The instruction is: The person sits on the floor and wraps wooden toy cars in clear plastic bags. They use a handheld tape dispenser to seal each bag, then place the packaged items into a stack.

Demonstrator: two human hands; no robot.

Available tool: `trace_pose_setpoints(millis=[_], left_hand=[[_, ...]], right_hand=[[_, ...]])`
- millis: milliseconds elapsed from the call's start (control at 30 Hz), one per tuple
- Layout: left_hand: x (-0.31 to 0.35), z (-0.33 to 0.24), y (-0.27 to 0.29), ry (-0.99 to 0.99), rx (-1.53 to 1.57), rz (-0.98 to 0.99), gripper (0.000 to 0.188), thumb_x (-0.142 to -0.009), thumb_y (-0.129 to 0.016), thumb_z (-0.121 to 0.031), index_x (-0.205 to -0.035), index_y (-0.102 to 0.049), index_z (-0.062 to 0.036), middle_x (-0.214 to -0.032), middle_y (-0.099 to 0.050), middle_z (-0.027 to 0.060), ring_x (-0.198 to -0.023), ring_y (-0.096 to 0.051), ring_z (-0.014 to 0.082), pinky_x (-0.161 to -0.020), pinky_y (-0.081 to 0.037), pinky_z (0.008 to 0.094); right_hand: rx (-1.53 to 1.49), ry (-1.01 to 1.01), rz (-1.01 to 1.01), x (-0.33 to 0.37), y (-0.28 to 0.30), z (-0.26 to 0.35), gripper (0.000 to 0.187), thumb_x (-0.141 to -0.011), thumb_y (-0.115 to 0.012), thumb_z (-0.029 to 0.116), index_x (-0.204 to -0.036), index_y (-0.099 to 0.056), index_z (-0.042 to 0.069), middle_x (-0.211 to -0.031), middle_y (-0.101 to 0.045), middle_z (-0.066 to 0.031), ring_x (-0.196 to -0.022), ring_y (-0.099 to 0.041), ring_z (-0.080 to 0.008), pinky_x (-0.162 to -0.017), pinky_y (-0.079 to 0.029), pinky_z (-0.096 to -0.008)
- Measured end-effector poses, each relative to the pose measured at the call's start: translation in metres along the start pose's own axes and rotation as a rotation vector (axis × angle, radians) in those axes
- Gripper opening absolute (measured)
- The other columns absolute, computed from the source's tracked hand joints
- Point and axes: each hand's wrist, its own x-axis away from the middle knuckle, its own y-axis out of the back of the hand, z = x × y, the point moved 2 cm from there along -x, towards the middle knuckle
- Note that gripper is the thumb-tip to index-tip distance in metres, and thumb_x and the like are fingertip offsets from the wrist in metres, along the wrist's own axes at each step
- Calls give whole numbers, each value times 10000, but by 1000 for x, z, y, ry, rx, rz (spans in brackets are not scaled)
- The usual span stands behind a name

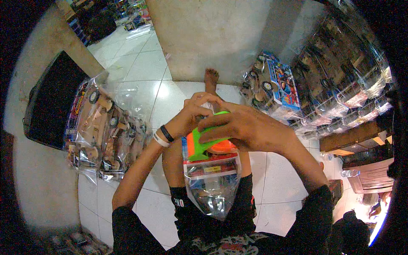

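Note:
In my lap lies a clear plastic bag, its lower part crinkled over my black shorts, with red, white and blue pieces showing through. My left hand, a dark band and a pale one on its wrist, has its fingers closed at the bag's far, gathered end. My right hand is wrapped round a bright green and orange plastic object above the bag; its kind is unclear. Both hands meet at the far end, and the right fingers cover part of the object.
Bagged brown toy vehicles lie on the left beside a black case. On the right, another bagged toy vehicle with a blue printed card stands near stacked clear-wrapped packs. White tiles cover the floor; a wall rises ahead.

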Motion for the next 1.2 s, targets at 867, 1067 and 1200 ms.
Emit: trace_pose_setpoints(millis=[867,1067,1200], left_hand=[[-85,-53,56,24,-1133,589,669,-819,-803,-253,-1439,-581,-370,-1641,-386,66,-1568,-233,332,-1141,-283,677],[-54,-34,1,-93,251,336,503,-834,-777,-199,-1297,-609,-100,-1272,-611,144,-1270,-532,337,-1023,-401,524],[-28,-25,6,-30,595,295,370,-850,-756,-154,-1206,-668,-108,-1205,-665,114,-1223,-558,340,-1075,-368,498]], right_hand=[[306,23,-132,12,103,48,551,-603,-736,62,-1141,-776,173,-1266,-725,-93,-886,-667,-320,-789,-555,-419],[210,-11,-206,19,99,33,453,-641,-671,71,-1073,-799,120,-1241,-732,-121,-914,-685,-323,-803,-554,-418],[131,-27,-221,26,95,20,433,-682,-700,97,-1105,-792,115,-1259,-724,-127,-988,-692,-335,-843,-555,-430]])
